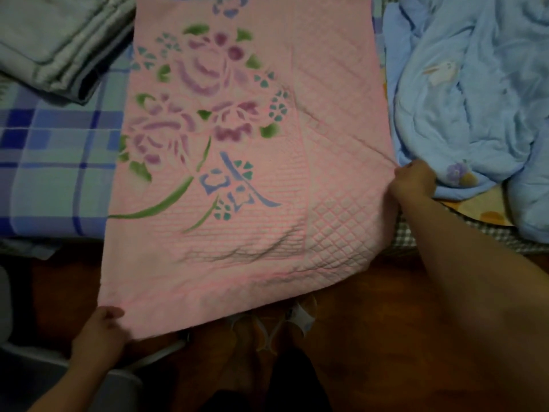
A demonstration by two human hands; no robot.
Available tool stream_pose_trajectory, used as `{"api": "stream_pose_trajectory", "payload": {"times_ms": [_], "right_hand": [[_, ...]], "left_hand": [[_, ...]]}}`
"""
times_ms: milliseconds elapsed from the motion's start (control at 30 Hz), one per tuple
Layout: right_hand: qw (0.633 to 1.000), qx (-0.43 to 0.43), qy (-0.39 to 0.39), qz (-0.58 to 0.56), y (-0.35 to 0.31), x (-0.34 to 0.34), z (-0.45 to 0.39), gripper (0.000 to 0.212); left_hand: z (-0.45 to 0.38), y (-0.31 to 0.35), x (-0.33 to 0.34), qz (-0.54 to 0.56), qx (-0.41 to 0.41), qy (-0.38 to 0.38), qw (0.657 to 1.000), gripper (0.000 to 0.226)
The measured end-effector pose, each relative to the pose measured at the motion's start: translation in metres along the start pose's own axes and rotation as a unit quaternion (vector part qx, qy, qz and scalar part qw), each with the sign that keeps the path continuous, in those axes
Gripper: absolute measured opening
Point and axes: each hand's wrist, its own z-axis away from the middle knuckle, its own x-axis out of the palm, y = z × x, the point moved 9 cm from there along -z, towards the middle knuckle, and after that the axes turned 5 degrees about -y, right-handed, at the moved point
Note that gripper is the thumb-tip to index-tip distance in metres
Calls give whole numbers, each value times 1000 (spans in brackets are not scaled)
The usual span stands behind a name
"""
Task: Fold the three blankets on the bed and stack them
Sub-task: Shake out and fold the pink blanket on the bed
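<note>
A pink quilted blanket [332, 93] with a purple and green flower print lies flat down the middle of the bed, its near end hanging over the bed's edge. My left hand [99, 330] grips its near left corner below the bed's edge. My right hand [414, 181] pinches its right edge, further up on the bed. A grey-green blanket [56, 40] lies folded at the far left. A light blue blanket [475, 93] with a rabbit print lies crumpled on the right, beside my right hand.
The bed carries a blue plaid sheet [56, 162] on the left and a checked cloth [445, 236] at the right edge. Dark wooden floor [371, 322] runs below the bed's edge. My feet [279, 328] stand under the hanging blanket end.
</note>
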Motion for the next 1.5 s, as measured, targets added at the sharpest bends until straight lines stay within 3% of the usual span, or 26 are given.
{"api": "stream_pose_trajectory", "payload": {"times_ms": [133, 233, 300, 367, 433, 500, 533, 567, 633, 733, 800, 867, 900, 967, 1000, 1033, 1067, 1100, 1133, 1167, 1200, 1267, 1300, 1333, 1400, 1500], "right_hand": [[991, -58, 106, 62, -26, 5, 22, 40], [953, -243, 162, 75, -95, 17, 43, 41], [896, -416, 116, 106, -150, 41, 52, 45], [848, -486, 19, 210, -176, 72, 32, 54], [899, -348, -55, 260, -154, 75, -26, 62], [967, -130, -94, 197, -112, 55, -74, 67], [979, -90, -92, 157, -106, 47, -82, 69], [979, -112, -53, 162, -116, 40, -84, 69], [939, -265, 68, 211, -164, 35, -58, 65], [852, -448, 42, 268, -195, 74, -20, 61], [905, -317, -8, 284, -157, 83, -54, 66], [968, -134, 24, 209, -117, 55, -68, 64], [973, -141, 78, 168, -116, 46, -53, 60], [938, -283, 180, 90, -133, 40, 25, 43], [918, -348, 186, 44, -132, 52, 74, 33], [917, -369, 152, -7, -121, 70, 122, 25], [939, -325, 98, -59, -89, 102, 164, 20], [969, -204, 5, -142, -45, 139, 198, 23], [964, -49, -97, -243, 0, 179, 238, 35], [907, 122, -183, -358, 38, 216, 280, 50], [792, 271, -265, -479, 56, 255, 325, 64], [552, 378, -364, -648, 36, 283, 377, 69], [490, 384, -360, -695, 26, 273, 386, 72], [458, 386, -335, -728, 26, 265, 383, 80], [438, 380, -281, -765, 30, 245, 364, 97], [470, 323, -216, -792, 45, 195, 329, 77]], "left_hand": [[5, -3, -2, 2, 2, -1, 1000, 36], [1, -3, -1, 5, -21, -7, 1000, 34], [-4, -2, 4, -8, -21, -8, 1000, 33], [-12, -4, 11, -19, -27, -8, 999, 34], [-19, -5, 15, -29, -39, -5, 999, 33], [-21, 0, 18, -26, -55, -6, 998, 33], [-22, -1, 20, -26, -67, -7, 997, 32], [-25, 0, 25, -33, -67, -23, 997, 31], [-27, 6, 34, -61, -59, -39, 996, 31], [-20, 16, 41, -46, -73, -26, 996, 32], [-17, 20, 42, -40, -79, -16, 996, 32], [-13, 19, 39, -39, -85, -10, 996, 33], [-9, 19, 34, -40, -83, -3, 996, 33], [1, 23, 27, -6, -46, 22, 999, 30], [10, 29, 22, 46, -25, 41, 998, 26], [19, 33, 16, 117, -11, 54, 992, 23], [29, 34, 12, 211, -9, 60, 976, 22], [40, 36, 7, 307, -8, 62, 950, 24], [53, 39, 1, 390, -10, 60, 919, 27], [66, 46, -7, 450, -4, 56, 891, 30], [78, 55, -19, 477, 11, 50, 877, 31], [93, 73, -41, 499, 40, 38, 865, 29], [101, 76, -56, 506, 51, 36, 860, 28], [106, 77, -70, 511, 56, 41, 857, 28], [113, 70, -98, 502, 46, 47, 863, 28], [114, 62, -125, 496, 39, 31, 867, 25]]}}
